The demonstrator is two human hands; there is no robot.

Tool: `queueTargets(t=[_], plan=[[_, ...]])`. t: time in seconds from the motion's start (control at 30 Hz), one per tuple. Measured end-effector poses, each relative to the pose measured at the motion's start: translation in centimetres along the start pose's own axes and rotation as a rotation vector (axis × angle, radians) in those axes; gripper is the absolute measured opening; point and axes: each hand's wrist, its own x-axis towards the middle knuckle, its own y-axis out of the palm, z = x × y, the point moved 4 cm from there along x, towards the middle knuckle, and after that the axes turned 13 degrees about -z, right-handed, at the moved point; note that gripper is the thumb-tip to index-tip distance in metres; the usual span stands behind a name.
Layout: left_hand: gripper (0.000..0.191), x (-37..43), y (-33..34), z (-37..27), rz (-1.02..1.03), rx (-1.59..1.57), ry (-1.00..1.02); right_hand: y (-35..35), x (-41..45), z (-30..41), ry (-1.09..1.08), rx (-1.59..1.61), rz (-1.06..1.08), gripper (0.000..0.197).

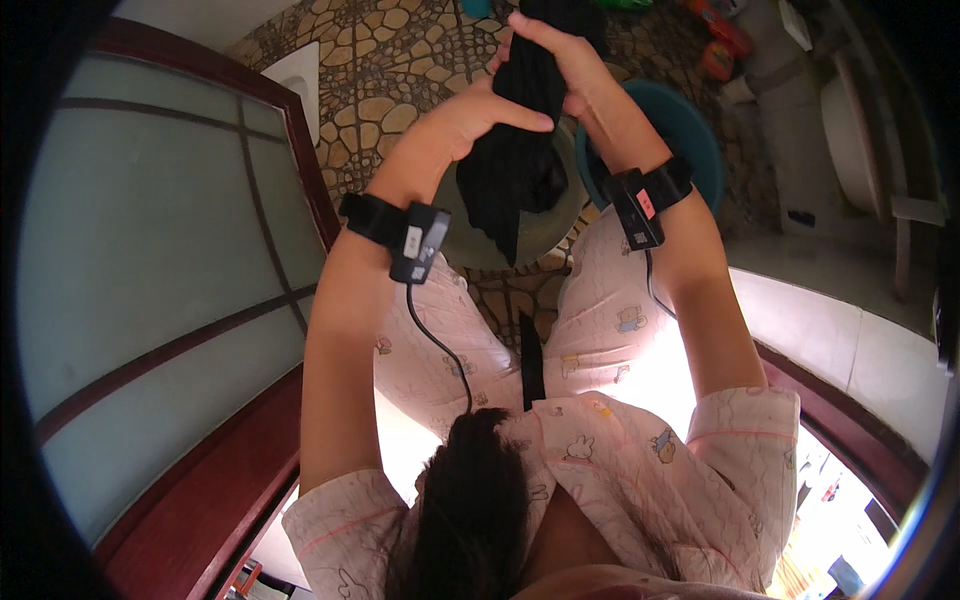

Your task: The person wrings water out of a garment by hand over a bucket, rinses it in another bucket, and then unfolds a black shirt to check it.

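A black cloth garment (529, 79) stretches up between my hands, its lower part hanging down into a pale round basin (551, 240). My left hand (487, 112) is around the cloth with the thumb lying across its front. Farther up, my right hand (555, 49) grips the same cloth, thumb pointing up and left. Some of the right fingers are hidden behind the fabric. More black fabric shows beyond the right hand at the top. I cannot tell how much water is in the basin.
A teal bucket (709, 142) stands right of the basin, partly behind my right forearm. Patterned stone-look tiles (390, 52) cover the floor. At left is a glass-paned door (165, 225) with a dark red frame. Orange-red containers (720, 56) sit at upper right.
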Motion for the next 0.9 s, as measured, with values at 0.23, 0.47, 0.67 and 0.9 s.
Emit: queueTargets(t=[0.23,0.47,0.67,0.9], plan=[[0.034,1.4,0.3,1.8,-0.337,0.409,0.061,-1.9,1.8,-2.5,-0.165,-0.368,-0.372,0.018],[0.05,1.5,0.0,4.0,-0.651,0.84,0.217,-3.1,2.5,-5.8,-0.159,-0.693,-0.619,0.034],[0.041,1.6,-0.8,7.0,-0.699,0.932,0.067,-3.1,2.6,-8.2,-0.148,-0.994,-0.617,0.038],[0.038,1.8,-1.9,9.2,-0.683,0.973,0.038,-2.3,2.1,-9.7,-0.24,-1.115,-0.515,0.04]])
